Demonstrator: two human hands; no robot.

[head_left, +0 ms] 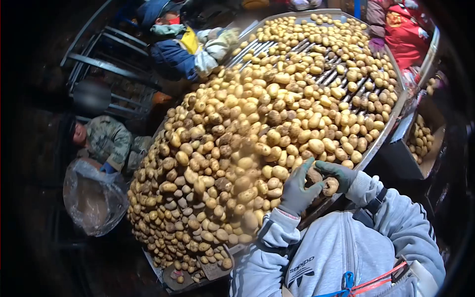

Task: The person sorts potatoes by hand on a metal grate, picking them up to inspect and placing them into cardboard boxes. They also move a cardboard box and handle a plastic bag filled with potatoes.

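My left hand (pixel 300 189), in a grey-green glove, curls around a brownish potato (pixel 314 176) at the near edge of the potato heap. Close beside it, my right hand (pixel 338 174), in a matching glove, is closed around a potato (pixel 330 186) with a dark, hollow-looking spot. The hands nearly meet, and some fingertips are hidden behind the potatoes. Just beyond them spreads a large heap of potatoes (pixel 267 141), some yellow and clean, others dark with soil.
Metal rollers (pixel 341 74) show between potatoes at the far side. A metal rim (pixel 378 148) borders the right. A cardboard box (pixel 429 153) of potatoes stands right. Co-workers are at far left (pixel 173 49), left (pixel 111 141) and far right (pixel 403 37). A plastic-lined container (pixel 94 198) stands left.
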